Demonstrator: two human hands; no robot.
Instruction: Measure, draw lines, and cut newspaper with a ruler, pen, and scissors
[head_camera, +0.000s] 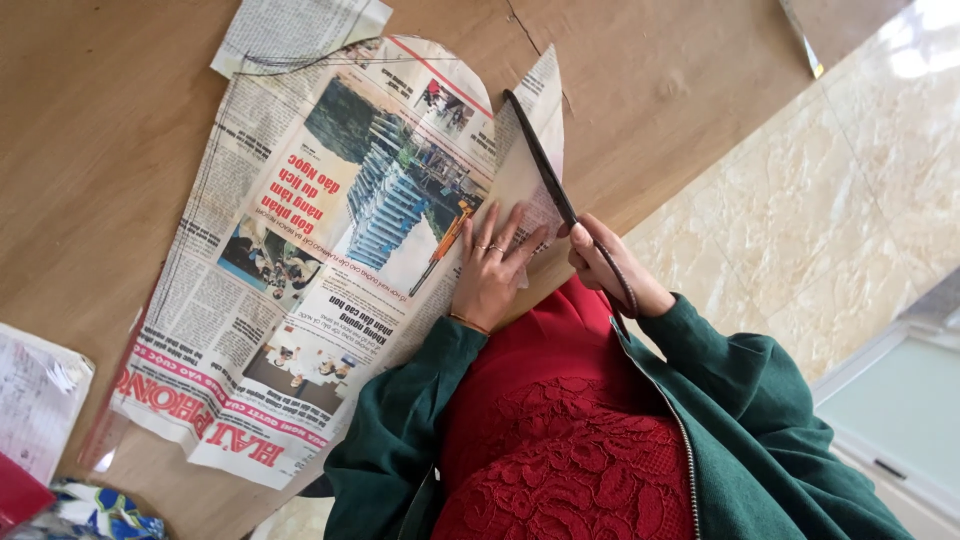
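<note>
We see left hand (490, 265) open, flat on newspaper (330, 250) at worktop (100, 120) near edge. Right hand (600, 262) grips black scissors (545, 160); long axis diagonal, tip pointing away toward far edge.

matt newsprint sheet (330, 250) w/ printed colour pics, thin n a bit creased, smooth brown wood-look tabletop (90, 130) w/ low sheen, dark metal scissors (565, 200), glossy pale marble-look floor tiles (830, 190) at 3 o'clock, soft green cloth sleeve (400, 430), red lace fabric (570, 460)
</note>
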